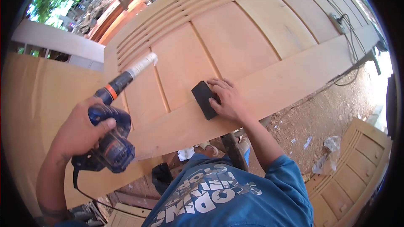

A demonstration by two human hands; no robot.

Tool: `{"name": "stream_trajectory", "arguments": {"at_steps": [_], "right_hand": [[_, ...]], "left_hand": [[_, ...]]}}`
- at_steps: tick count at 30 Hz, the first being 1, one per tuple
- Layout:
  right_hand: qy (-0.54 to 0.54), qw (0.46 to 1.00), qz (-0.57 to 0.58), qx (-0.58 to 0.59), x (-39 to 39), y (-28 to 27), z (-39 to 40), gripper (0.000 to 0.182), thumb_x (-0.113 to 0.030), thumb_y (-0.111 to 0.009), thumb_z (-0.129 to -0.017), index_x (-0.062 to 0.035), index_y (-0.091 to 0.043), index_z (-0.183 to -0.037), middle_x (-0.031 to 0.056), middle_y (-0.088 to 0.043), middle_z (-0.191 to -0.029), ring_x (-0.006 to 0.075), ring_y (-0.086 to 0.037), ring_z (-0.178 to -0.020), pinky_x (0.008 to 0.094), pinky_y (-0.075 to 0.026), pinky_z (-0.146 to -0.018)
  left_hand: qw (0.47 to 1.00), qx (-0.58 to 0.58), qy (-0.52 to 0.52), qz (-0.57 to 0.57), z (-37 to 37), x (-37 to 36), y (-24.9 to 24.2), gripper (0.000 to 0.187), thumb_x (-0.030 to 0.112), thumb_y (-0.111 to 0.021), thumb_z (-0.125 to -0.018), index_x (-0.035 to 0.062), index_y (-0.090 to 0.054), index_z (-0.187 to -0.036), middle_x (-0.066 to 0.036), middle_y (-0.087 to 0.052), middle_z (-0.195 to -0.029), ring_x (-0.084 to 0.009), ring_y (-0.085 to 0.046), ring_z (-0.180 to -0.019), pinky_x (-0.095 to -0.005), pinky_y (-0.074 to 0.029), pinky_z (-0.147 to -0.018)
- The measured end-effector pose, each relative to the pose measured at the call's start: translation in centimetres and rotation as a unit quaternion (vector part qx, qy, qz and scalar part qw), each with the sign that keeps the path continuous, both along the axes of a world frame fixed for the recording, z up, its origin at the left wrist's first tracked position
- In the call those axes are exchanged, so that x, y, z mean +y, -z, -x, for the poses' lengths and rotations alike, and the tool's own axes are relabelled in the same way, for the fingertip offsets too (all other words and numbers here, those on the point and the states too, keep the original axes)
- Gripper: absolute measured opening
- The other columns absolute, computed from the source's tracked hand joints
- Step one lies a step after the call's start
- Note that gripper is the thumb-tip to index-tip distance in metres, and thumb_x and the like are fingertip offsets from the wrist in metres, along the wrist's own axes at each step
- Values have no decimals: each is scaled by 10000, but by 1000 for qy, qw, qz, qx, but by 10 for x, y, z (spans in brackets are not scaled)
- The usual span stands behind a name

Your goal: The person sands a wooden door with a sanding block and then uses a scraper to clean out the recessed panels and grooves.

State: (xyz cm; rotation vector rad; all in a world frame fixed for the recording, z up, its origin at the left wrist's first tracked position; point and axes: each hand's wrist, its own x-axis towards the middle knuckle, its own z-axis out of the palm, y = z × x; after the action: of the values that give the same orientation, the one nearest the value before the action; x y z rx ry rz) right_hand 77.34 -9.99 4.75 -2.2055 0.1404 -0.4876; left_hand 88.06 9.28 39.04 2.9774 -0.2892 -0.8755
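Note:
My left hand (80, 126) is closed round the handle of a blue corded electric blower (120, 153). Its long nozzle, with an orange ring and a white wrapped tip, points up and away over the left end of a pale wooden door panel (235, 38). Lying on the lower rail of that panel is a black rectangular sanding block (205, 101). My right hand (228, 101) grips its right side, thumb on top and fingers over the far edge. The block's underside is hidden.
A plain wooden board (42, 101) lies at the left. Another panelled door (353, 172) rests low at the right, beside a clear plastic bag (328, 155) on the dusty ground. A power strip (336, 23) and loose cable (355, 54) lie at the panel's far right.

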Motion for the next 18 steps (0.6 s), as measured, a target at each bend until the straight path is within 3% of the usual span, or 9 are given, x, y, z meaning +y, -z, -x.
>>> {"name": "stream_trajectory", "arguments": {"at_steps": [2, 5, 8, 11, 12, 18], "right_hand": [[4, 1000, 1, -8, 1, -1, -1, 210, -184, -604, -849, 3, -570, -938, 175, -603, -1199, 321, -520, -1209, 448, -304, -1120], [1, 1000, -16, 5, 1, -6, 1, 208, -185, -596, -869, 3, -542, -937, 186, -618, -1013, 340, -569, -1056, 449, -344, -1060], [26, 1000, -5, -4, 4, -2, -1, 212, -193, -585, -901, -5, -488, -900, 211, -562, -834, 378, -558, -930, 467, -380, -980], [31, 999, -20, 18, 11, -9, -1, 205, -190, -570, -915, -7, -482, -887, 216, -568, -848, 401, -544, -927, 477, -387, -965], [16, 999, -30, 18, 16, -10, -2, 213, -198, -564, -923, -10, -475, -877, 220, -563, -844, 415, -529, -910, 488, -393, -945], [8, 999, 46, -13, 65, -3, -18, 219, -211, -536, -945, -11, -479, -876, 202, -566, -847, 386, -553, -931, 470, -353, -1030]], "left_hand": [[999, -22, 7, 23, -9, 17, 3, 464, 71, -688, -860, -32, -488, -1267, -78, -610, -761, -100, -570, -541, -264, -483, -453], [999, 22, -24, -1, -2, 32, -4, 427, 64, -685, -859, -37, -501, -1231, -69, -603, -714, -125, -578, -528, -275, -497, -477], [995, 76, -61, -27, 14, 49, -8, 479, 132, -725, -845, -58, -510, -1229, -106, -645, -783, -129, -594, -532, -270, -491, -486], [992, 112, -57, -23, 40, 68, -16, 488, 133, -731, -828, -53, -523, -1228, -117, -651, -813, -152, -626, -579, -291, -512, -523], [995, 98, 0, -35, 45, 81, -16, 487, 130, -733, -814, -59, -538, -1218, -128, -657, -848, -172, -651, -629, -305, -526, -555], [986, 113, -115, 37, 55, 139, -20, 361, 82, -694, -825, -59, -563, -1131, -103, -637, -738, -154, -606, -516, -300, -505, -483]]}}
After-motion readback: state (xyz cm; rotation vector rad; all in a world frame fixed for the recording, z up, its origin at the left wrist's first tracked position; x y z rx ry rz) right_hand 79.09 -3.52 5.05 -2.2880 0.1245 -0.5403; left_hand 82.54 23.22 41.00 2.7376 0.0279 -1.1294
